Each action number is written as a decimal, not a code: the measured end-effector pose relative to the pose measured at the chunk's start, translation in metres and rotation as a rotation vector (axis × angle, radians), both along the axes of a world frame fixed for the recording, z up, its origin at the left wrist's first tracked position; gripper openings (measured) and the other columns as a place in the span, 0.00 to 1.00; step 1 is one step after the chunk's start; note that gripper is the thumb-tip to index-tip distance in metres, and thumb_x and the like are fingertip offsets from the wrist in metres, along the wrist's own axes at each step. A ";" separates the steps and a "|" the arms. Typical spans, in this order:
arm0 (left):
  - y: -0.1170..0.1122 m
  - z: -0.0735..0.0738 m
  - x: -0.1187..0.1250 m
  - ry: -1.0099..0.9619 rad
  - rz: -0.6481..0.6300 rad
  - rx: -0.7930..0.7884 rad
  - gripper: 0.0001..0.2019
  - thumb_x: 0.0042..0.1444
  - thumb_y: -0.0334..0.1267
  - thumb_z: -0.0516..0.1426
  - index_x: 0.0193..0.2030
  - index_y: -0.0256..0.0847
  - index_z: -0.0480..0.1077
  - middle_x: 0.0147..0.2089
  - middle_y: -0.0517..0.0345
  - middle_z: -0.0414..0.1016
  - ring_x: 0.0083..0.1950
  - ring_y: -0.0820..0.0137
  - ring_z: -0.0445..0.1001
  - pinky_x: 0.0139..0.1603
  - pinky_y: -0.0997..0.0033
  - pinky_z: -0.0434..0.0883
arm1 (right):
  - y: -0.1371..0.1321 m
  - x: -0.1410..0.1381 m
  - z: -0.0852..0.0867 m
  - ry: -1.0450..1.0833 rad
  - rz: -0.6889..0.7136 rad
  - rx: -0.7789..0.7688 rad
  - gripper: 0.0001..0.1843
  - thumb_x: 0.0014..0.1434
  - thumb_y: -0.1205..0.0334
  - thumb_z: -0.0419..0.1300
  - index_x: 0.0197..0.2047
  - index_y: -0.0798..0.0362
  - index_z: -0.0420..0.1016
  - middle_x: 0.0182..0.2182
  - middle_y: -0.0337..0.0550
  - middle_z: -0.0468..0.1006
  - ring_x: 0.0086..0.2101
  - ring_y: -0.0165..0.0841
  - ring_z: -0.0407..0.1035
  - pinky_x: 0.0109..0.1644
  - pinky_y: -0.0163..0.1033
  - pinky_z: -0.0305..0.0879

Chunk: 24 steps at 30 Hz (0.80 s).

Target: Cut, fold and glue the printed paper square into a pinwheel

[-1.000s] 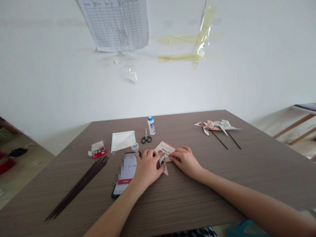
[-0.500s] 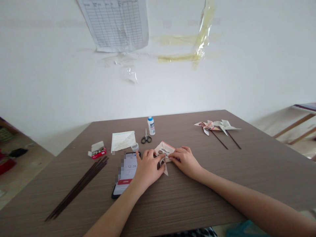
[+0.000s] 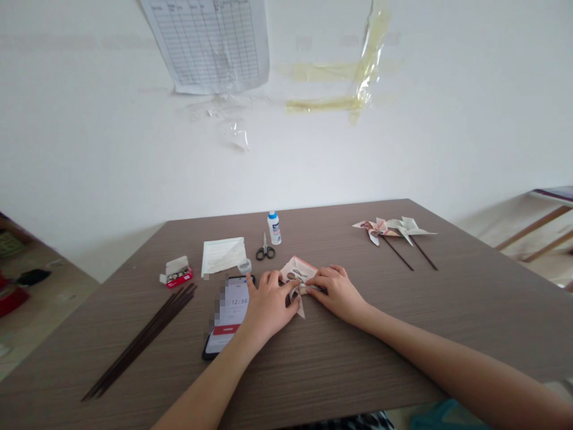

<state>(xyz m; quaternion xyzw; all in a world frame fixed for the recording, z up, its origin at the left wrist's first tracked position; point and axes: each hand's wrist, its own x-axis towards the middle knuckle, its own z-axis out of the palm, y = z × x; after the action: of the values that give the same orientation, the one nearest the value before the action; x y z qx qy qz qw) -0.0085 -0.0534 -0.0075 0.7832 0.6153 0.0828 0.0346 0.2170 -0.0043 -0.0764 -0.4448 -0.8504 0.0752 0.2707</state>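
A partly folded paper pinwheel (image 3: 295, 267), pinkish with printed pictures, lies on the table between my hands. My left hand (image 3: 271, 301) grips its left side, with the index finger on the middle and the thumb near a pointed corner below. On the right, my right hand (image 3: 336, 294) has its fingers closed on the paper's right edge. Both sets of fingertips meet close to the centre and cover part of the folds. Beside my left wrist lies a phone (image 3: 222, 340) showing a timer.
Scissors (image 3: 265, 253), a glue bottle (image 3: 274, 229), a tape roll (image 3: 244, 266) and paper sheets (image 3: 222, 255) lie beyond my hands. Left are a small red box (image 3: 179, 276) and several dark sticks (image 3: 143, 337). Two finished pinwheels (image 3: 380, 228) on sticks lie at the right.
My right fingers have shifted very slightly at the paper's right edge. My left hand and the other things stay where they were.
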 end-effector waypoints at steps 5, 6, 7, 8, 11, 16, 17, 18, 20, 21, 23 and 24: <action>-0.001 0.003 0.000 -0.002 -0.015 -0.002 0.22 0.77 0.39 0.65 0.73 0.60 0.86 0.67 0.45 0.84 0.75 0.40 0.76 0.86 0.07 0.52 | 0.000 0.001 0.000 0.007 -0.004 -0.015 0.09 0.81 0.57 0.70 0.54 0.42 0.95 0.49 0.47 0.93 0.54 0.47 0.86 0.74 0.60 0.67; -0.001 0.003 0.000 -0.001 -0.016 0.002 0.21 0.77 0.39 0.65 0.73 0.60 0.86 0.67 0.44 0.84 0.75 0.40 0.76 0.86 0.06 0.52 | 0.000 0.001 0.000 0.009 0.001 -0.020 0.09 0.81 0.56 0.70 0.54 0.42 0.95 0.49 0.47 0.93 0.54 0.47 0.86 0.74 0.61 0.67; -0.002 0.004 0.001 0.004 -0.012 -0.006 0.21 0.77 0.39 0.65 0.72 0.60 0.86 0.67 0.44 0.84 0.75 0.40 0.76 0.86 0.05 0.52 | 0.000 0.001 0.000 0.010 0.008 -0.023 0.09 0.82 0.56 0.69 0.55 0.42 0.95 0.49 0.48 0.93 0.54 0.47 0.86 0.73 0.61 0.67; -0.002 0.004 0.001 0.008 -0.012 -0.012 0.22 0.77 0.39 0.65 0.73 0.60 0.86 0.67 0.44 0.83 0.76 0.40 0.76 0.86 0.05 0.52 | 0.000 0.001 0.000 0.011 0.016 -0.024 0.10 0.82 0.55 0.69 0.55 0.42 0.94 0.49 0.48 0.93 0.54 0.47 0.85 0.73 0.61 0.67; -0.001 0.005 0.001 0.012 0.001 -0.034 0.22 0.76 0.40 0.65 0.73 0.62 0.86 0.68 0.45 0.83 0.76 0.41 0.75 0.86 0.07 0.51 | 0.001 0.002 0.000 0.018 0.024 -0.023 0.10 0.82 0.55 0.68 0.54 0.42 0.94 0.49 0.47 0.93 0.54 0.46 0.85 0.73 0.60 0.67; 0.000 0.004 0.001 0.018 -0.001 -0.050 0.22 0.77 0.41 0.65 0.73 0.63 0.85 0.69 0.45 0.82 0.77 0.40 0.74 0.86 0.06 0.50 | 0.001 0.002 -0.001 0.014 0.018 0.001 0.09 0.81 0.57 0.69 0.53 0.42 0.94 0.48 0.46 0.93 0.53 0.46 0.85 0.73 0.59 0.67; 0.000 0.003 0.001 0.018 -0.002 -0.051 0.22 0.77 0.41 0.65 0.73 0.62 0.85 0.68 0.45 0.82 0.77 0.40 0.74 0.86 0.06 0.50 | 0.000 0.002 -0.001 0.011 0.017 0.004 0.08 0.81 0.57 0.69 0.53 0.42 0.94 0.48 0.46 0.93 0.53 0.46 0.86 0.73 0.59 0.67; 0.000 0.003 0.001 0.014 -0.003 -0.044 0.22 0.77 0.41 0.65 0.73 0.62 0.85 0.68 0.45 0.82 0.77 0.40 0.74 0.86 0.06 0.50 | 0.000 0.001 0.000 0.008 0.015 0.003 0.08 0.81 0.57 0.70 0.53 0.41 0.94 0.48 0.46 0.93 0.53 0.46 0.86 0.73 0.59 0.67; -0.001 0.002 0.000 0.000 -0.003 -0.014 0.22 0.76 0.40 0.64 0.72 0.62 0.86 0.67 0.45 0.82 0.76 0.40 0.75 0.86 0.07 0.52 | 0.000 0.001 0.000 0.006 0.006 -0.010 0.08 0.81 0.58 0.70 0.53 0.42 0.94 0.48 0.46 0.93 0.53 0.46 0.86 0.74 0.60 0.67; -0.002 0.002 0.000 -0.005 -0.002 -0.003 0.22 0.76 0.39 0.64 0.72 0.61 0.86 0.67 0.45 0.83 0.76 0.41 0.75 0.87 0.08 0.52 | 0.000 0.001 0.001 0.006 0.002 -0.019 0.08 0.80 0.58 0.71 0.53 0.42 0.94 0.48 0.46 0.93 0.54 0.46 0.86 0.74 0.61 0.67; -0.002 0.001 0.001 -0.008 0.002 -0.006 0.23 0.76 0.38 0.64 0.73 0.61 0.85 0.68 0.44 0.83 0.77 0.40 0.75 0.86 0.08 0.52 | 0.000 0.001 0.002 0.010 0.003 -0.030 0.07 0.80 0.58 0.71 0.53 0.42 0.94 0.49 0.46 0.93 0.54 0.47 0.86 0.75 0.62 0.66; -0.002 0.001 0.001 -0.006 0.005 -0.017 0.24 0.75 0.39 0.65 0.74 0.60 0.84 0.68 0.44 0.82 0.77 0.40 0.75 0.86 0.07 0.53 | 0.000 0.001 0.002 0.013 0.007 -0.032 0.07 0.80 0.58 0.71 0.53 0.42 0.94 0.49 0.46 0.93 0.54 0.47 0.86 0.75 0.62 0.66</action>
<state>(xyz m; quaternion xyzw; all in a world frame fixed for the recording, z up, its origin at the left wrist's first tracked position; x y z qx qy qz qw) -0.0079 -0.0551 -0.0064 0.7809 0.6180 0.0799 0.0431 0.2177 -0.0045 -0.0744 -0.4457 -0.8489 0.0925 0.2687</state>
